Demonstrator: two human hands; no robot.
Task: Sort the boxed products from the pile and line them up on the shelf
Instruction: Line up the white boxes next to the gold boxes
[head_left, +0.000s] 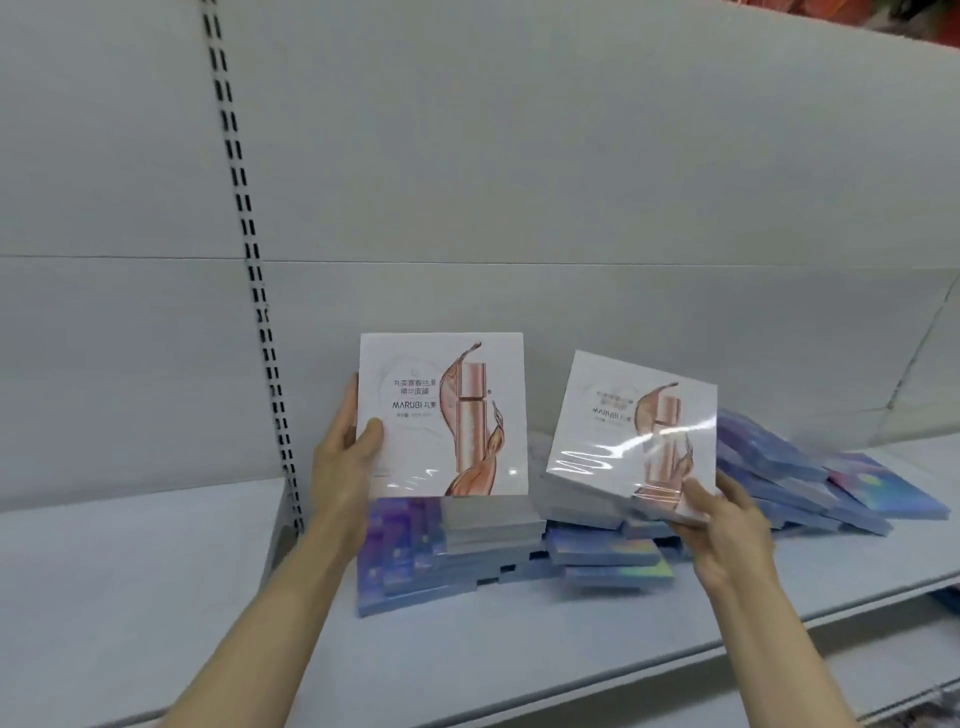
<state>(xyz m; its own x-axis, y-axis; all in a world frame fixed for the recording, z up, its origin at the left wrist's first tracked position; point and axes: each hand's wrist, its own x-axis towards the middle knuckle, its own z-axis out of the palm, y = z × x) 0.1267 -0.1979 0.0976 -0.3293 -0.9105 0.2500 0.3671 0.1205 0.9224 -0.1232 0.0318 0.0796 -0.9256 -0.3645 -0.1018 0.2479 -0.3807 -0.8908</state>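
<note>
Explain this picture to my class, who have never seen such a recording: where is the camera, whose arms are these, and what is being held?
There is one picture, taken by a camera worn on a person's head, looking down at their own arms. The left hand holds a white MARUBI box upright by its edge. The right hand grips a second, tilted white box at its lower corner. Below them, on a pale shelf, lies a loose pile of blue holographic boxes, mixed with a few white ones. No machine is involved.
</note>
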